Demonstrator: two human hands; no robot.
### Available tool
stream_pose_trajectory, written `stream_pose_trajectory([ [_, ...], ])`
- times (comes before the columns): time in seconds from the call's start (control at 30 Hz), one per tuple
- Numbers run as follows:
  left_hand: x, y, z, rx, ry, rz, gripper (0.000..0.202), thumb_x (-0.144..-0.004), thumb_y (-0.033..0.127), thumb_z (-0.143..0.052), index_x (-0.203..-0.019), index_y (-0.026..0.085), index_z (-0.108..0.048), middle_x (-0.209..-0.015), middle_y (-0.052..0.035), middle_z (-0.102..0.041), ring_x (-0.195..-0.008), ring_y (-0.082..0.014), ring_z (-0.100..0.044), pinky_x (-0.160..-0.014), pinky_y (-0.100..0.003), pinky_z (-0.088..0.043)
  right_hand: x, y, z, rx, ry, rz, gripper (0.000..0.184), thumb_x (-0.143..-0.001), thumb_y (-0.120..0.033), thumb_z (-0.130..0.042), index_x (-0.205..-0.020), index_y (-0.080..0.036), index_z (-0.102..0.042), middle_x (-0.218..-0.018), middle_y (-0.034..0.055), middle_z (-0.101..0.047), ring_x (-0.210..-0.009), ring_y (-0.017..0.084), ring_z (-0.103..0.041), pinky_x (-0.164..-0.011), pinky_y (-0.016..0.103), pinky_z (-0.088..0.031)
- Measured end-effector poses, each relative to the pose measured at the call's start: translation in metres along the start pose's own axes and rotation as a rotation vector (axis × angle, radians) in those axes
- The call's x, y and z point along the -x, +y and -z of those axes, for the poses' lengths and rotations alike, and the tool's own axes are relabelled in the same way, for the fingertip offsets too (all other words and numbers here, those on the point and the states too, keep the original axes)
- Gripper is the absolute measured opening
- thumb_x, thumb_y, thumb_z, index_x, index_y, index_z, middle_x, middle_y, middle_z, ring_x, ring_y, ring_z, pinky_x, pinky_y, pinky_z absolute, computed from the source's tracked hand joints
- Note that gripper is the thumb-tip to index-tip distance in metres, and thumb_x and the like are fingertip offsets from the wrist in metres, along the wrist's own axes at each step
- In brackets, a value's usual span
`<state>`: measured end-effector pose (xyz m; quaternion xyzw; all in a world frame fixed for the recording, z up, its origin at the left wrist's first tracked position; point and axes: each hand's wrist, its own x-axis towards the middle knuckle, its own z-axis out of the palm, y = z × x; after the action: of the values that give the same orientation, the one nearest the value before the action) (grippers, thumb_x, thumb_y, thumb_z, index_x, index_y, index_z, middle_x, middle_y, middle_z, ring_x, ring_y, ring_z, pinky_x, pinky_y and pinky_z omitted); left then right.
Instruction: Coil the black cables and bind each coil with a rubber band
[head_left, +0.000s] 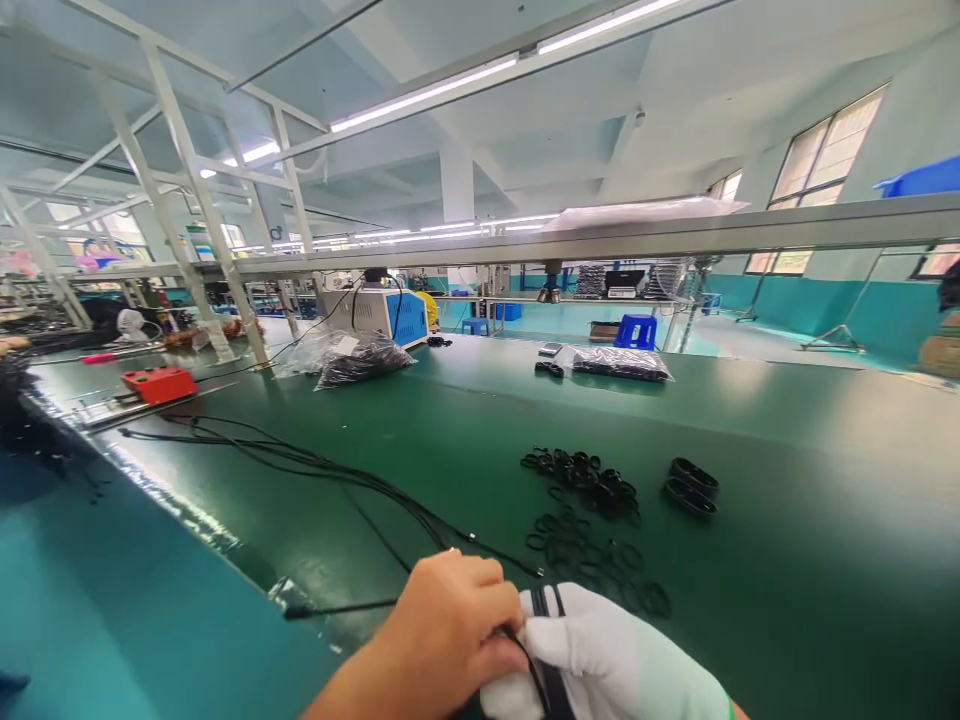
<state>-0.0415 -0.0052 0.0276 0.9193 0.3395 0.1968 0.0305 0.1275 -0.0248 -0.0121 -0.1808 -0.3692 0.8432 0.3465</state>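
At the bottom of the view my bare left hand (442,630) is closed in a pinch on a black cable (352,606) that runs off to the left across the green table (787,560). My right hand (615,660), in a white glove, is closed around a looped part of the same black cable (546,640), touching the left hand. Just beyond the hands lie several small black rubber rings (585,500) scattered on the table, and two larger black oval rings (691,486) to their right.
More black cables (300,462) trail across the table to the left. A red box (159,383), plastic bags of black parts (360,358) (619,362), a blue-and-white machine (381,312) and a blue stool (636,331) stand farther back. White frame posts (187,190) rise at left.
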Motion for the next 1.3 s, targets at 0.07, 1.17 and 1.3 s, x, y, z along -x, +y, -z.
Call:
stream_pose_trajectory([
  [0.07,-0.004,-0.007,0.015,0.157,-0.122,0.101,0.009,-0.075,0.027,-0.072,-0.07,0.023,-0.066,-0.068,0.0065,-0.062,-0.062,-0.0093,-0.054,-0.057,-0.02,-0.034,0.0,0.006,0.003,-0.042,-0.085,-0.075,0.039,-0.072,-0.037,-0.072,-0.094,-0.006,-0.064,-0.08,0.0102,-0.064,-0.072,0.017,-0.059,-0.076,0.033,-0.04],
  [1.17,0.0,0.014,-0.034,-0.172,0.193,-0.054,0.015,-0.075,0.016,-0.052,-0.06,0.02,-0.051,-0.058,0.0025,-0.061,-0.05,-0.0143,-0.055,-0.053,-0.028,-0.033,-0.005,-0.015,0.006,-0.099,0.564,0.175,0.056,-0.054,-0.028,-0.086,-0.102,-0.012,-0.063,-0.101,0.0159,-0.07,-0.083,0.023,-0.066,-0.086,0.04,-0.043],
  [1.3,0.012,0.008,-0.029,-0.144,0.13,-0.054,0.015,-0.079,0.015,-0.048,-0.067,0.021,-0.055,-0.063,0.0027,-0.064,-0.053,-0.0138,-0.059,-0.056,-0.026,-0.038,-0.006,-0.016,-0.002,-0.161,0.369,0.237,0.044,-0.06,-0.026,-0.082,-0.097,-0.012,-0.062,-0.089,0.0096,-0.067,-0.074,0.018,-0.061,-0.074,0.034,-0.041],
])
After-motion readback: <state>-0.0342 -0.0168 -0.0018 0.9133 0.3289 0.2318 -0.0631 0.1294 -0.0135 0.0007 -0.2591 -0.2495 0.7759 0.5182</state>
